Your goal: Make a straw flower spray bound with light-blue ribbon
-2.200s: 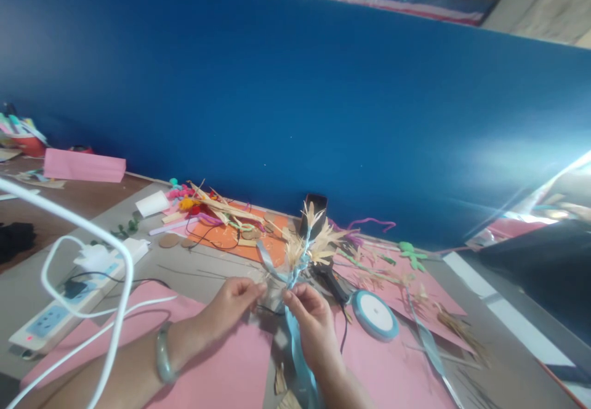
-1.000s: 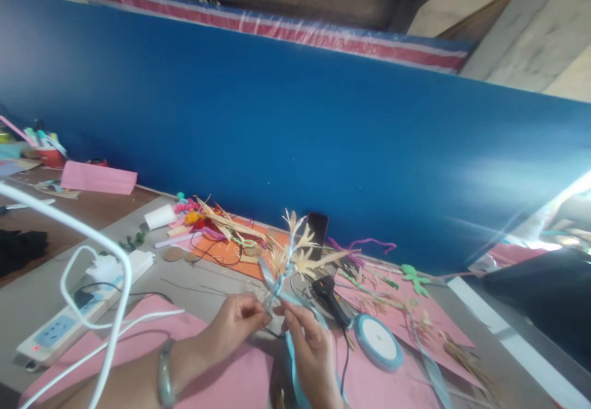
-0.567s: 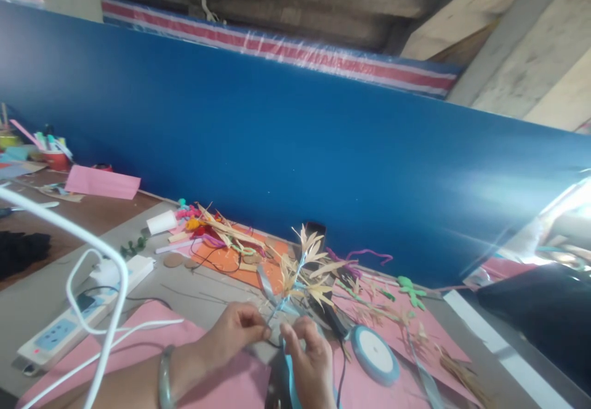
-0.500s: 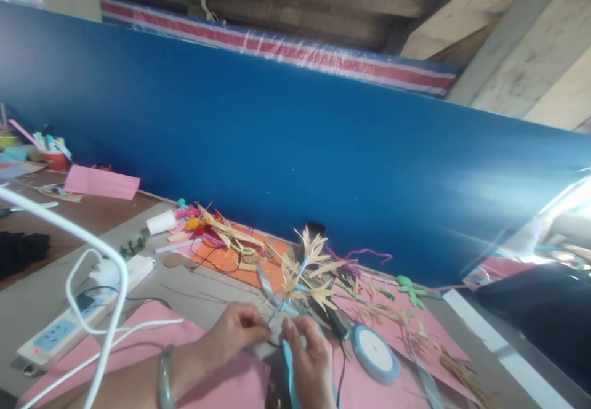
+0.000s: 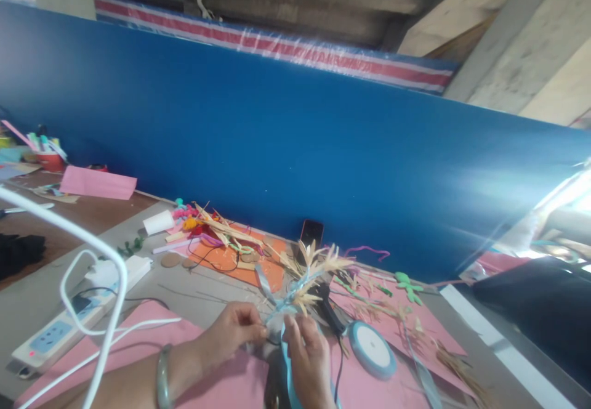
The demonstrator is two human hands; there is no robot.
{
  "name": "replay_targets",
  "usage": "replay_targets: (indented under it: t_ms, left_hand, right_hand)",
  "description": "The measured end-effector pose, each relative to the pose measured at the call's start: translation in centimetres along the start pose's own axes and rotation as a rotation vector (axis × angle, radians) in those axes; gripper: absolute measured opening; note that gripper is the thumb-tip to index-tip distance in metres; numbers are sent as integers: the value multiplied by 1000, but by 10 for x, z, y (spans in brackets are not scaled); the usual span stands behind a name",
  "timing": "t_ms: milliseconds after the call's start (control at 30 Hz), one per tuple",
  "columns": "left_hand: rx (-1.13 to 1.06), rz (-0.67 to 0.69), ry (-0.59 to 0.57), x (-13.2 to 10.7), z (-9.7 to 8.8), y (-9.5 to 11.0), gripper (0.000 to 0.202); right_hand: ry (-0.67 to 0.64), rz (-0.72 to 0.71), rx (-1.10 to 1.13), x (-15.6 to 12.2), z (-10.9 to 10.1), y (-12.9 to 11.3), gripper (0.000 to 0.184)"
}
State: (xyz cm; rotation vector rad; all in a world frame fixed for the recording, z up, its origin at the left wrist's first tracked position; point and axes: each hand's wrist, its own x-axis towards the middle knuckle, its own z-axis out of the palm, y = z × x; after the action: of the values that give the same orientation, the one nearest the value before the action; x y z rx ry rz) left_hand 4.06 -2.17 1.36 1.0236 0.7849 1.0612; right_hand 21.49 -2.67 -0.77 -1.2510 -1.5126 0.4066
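Observation:
A straw-coloured flower of dried husk-like petals, with light-blue wrapping on its stem, rises just beyond my fingertips. My right hand is closed around the lower stem, and a light-blue ribbon trails below its fingers. My left hand, with a bangle on the wrist, pinches at the stem's lower left; what lies between thumb and finger is too small to make out. To the right of my right hand lies a ribbon spool with a pale blue rim.
A black corded tool lies behind my right hand. White cables arch over a power strip at left. Pink sheets and an orange sheet with craft scraps cover the table. A phone leans against the blue partition.
The flower head has tipped to the right and turned, uncovering more of the phone behind it. Both hands stay close together in nearly the same place. The view has shifted slightly.

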Motion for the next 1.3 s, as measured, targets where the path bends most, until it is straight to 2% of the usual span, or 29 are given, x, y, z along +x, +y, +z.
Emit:
replay_targets:
  t_ms: [33, 133, 300, 567, 833, 967, 1067, 1167, 1300]
  left_hand:
    - [-3, -3, -6, 0, 1, 1, 44]
    - [7, 0, -34, -2, 1, 3, 46]
    - [-2, 34, -58, -2, 2, -2, 47]
    - [-77, -35, -110, 8, -2, -34, 38]
    - [65, -51, -263, 7, -5, -17, 29]
    - [59, 22, -146, 7, -14, -7, 43]
    - [69, 116, -49, 7, -19, 2, 43]
    - [109, 193, -46, 4, -20, 8, 34]
    - [129, 216, -45, 0, -16, 13, 28]
  right_hand:
    - [-8, 19, 27, 0, 0, -1, 47]
    - [-102, 85, 153, 1, -3, -8, 29]
    - [-251, 201, 379, 2, -4, -16, 30]
    - [-253, 321, 579, -1, 1, -22, 20]
    - [-289, 379, 605, 0, 1, -24, 27]
    - [-266, 358, 548, 1, 3, -24, 29]
    - [-303, 337, 516, -2, 6, -24, 32]
    - [-368, 310, 463, -6, 7, -25, 32]
    - [-427, 253, 394, -8, 7, -27, 30]
